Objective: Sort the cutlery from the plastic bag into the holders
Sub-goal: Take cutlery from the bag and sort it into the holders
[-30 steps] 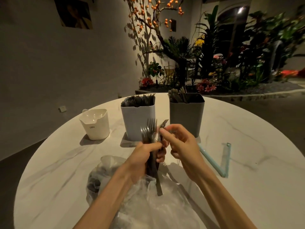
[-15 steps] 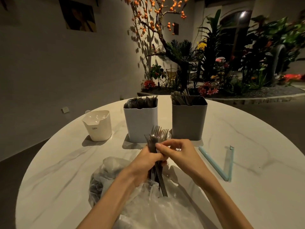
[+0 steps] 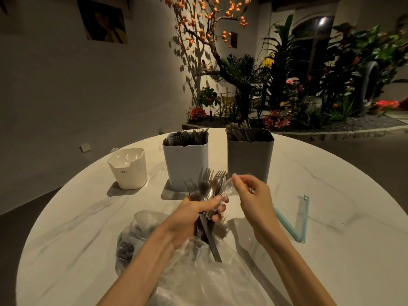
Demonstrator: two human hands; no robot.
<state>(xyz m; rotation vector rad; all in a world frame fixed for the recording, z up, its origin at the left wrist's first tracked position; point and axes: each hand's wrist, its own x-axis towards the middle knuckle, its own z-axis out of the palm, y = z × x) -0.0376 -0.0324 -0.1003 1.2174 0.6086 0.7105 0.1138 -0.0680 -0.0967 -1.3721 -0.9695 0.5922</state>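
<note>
Cutlery bundle (image 3: 204, 191), mostly forks, clenched upright in my left hand (image 3: 194, 217) above plastic bag (image 3: 198, 272) at near surface. Right hand (image 3: 254, 199) pinches clear spoon (image 3: 227, 188) by bundle. Holders: white (image 3: 186, 164), grey (image 3: 249, 157), both far.

The white holder (image 3: 128, 167) at left reads "CRBW".

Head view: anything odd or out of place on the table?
Mostly tidy. One oddity: a clear plastic spoon is mixed into the dark fork bundle gripped by the left hand; the right hand pinches its tip. A light blue bag clip lies open at right. All three holders stand upright.
</note>
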